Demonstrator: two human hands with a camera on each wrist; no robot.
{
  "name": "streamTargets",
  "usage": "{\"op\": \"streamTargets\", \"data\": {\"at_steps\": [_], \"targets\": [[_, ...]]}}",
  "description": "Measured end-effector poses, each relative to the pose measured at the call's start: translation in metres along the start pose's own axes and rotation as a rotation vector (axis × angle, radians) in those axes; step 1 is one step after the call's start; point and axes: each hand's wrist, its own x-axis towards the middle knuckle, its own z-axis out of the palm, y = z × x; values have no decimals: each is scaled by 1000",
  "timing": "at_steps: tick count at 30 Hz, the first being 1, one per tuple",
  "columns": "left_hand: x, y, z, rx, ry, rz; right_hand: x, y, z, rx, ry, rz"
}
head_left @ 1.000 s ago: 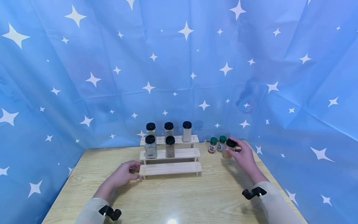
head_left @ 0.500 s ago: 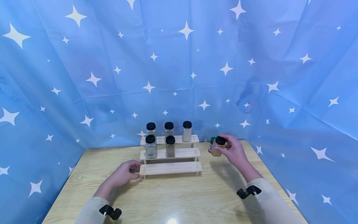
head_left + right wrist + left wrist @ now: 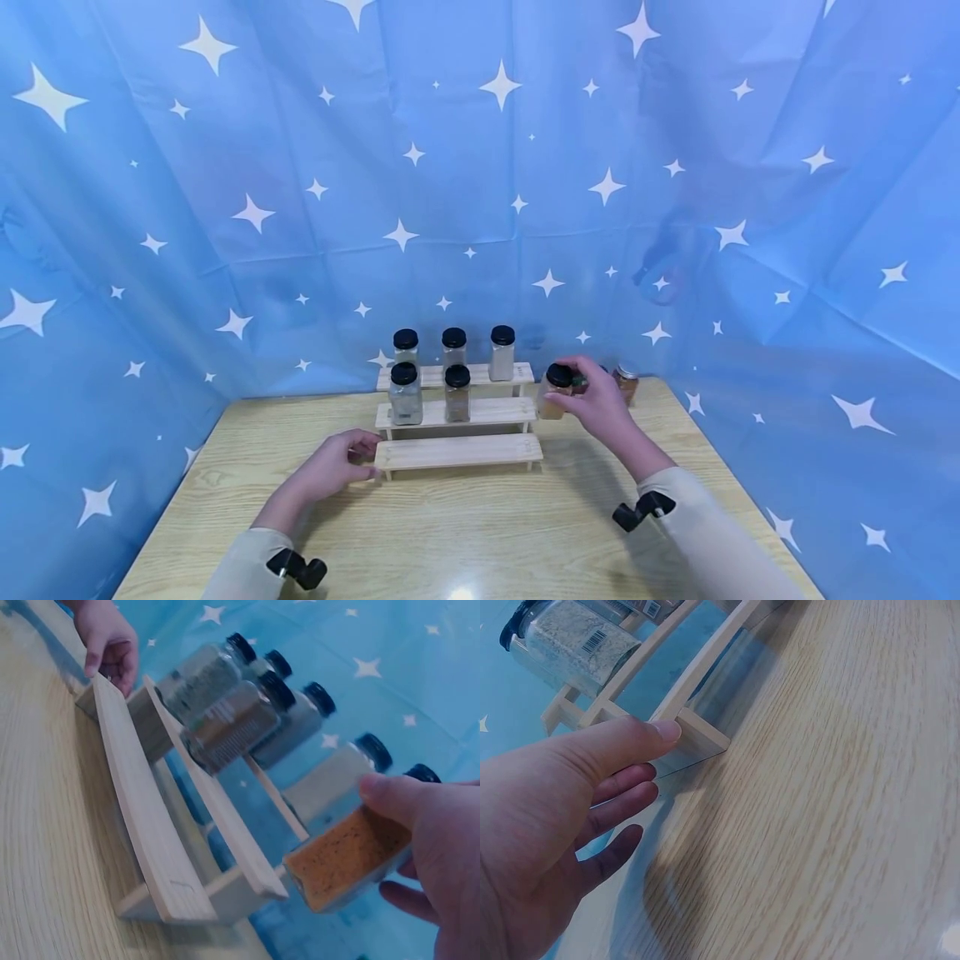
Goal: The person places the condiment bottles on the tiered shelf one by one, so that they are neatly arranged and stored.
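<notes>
A three-step wooden spice rack (image 3: pixel 459 451) stands on the table. My left hand (image 3: pixel 339 463) holds the left end of its lowest step, with the thumb (image 3: pixel 641 739) against the corner and the other fingers loosely bent. My right hand (image 3: pixel 602 406) grips a square spice jar (image 3: pixel 349 859) with a black lid and orange-brown contents. In the head view this spice jar is just right of the rack's middle step. Two black-lidded jars, one pale (image 3: pixel 406 402) and one brown (image 3: pixel 457 402), stand on the middle step. Three more, including a white-filled jar (image 3: pixel 502 360), stand on the top step.
Behind the right hand, a jar with a silvery lid (image 3: pixel 626 383) stands near the table's back right corner. Green-capped jars there are mostly hidden by the hand. A blue star-patterned curtain (image 3: pixel 480 183) closes off the back and sides of the table (image 3: pixel 450 533).
My right hand has carried the orange-brown spice jar left, from beside the green-capped jars to the rack's right end. The silvery-lidded jar has come into view. The left hand has stayed put.
</notes>
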Motion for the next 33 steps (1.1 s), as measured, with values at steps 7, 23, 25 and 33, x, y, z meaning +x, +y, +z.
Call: {"op": "streamTargets", "data": {"at_steps": [7,23,25,33], "targets": [[-1,2,0,14,8,-36,6,-11,17,-15,-20,-26],[-1,1,-1,14,9,-36,19,-27,48,20,-85,-47],[-1,1,-1,9,9,-36,20,-27,51,19,-89,-48],[-1,1,0,11,10,-43,24,-27,61,18,-83,-47]]}}
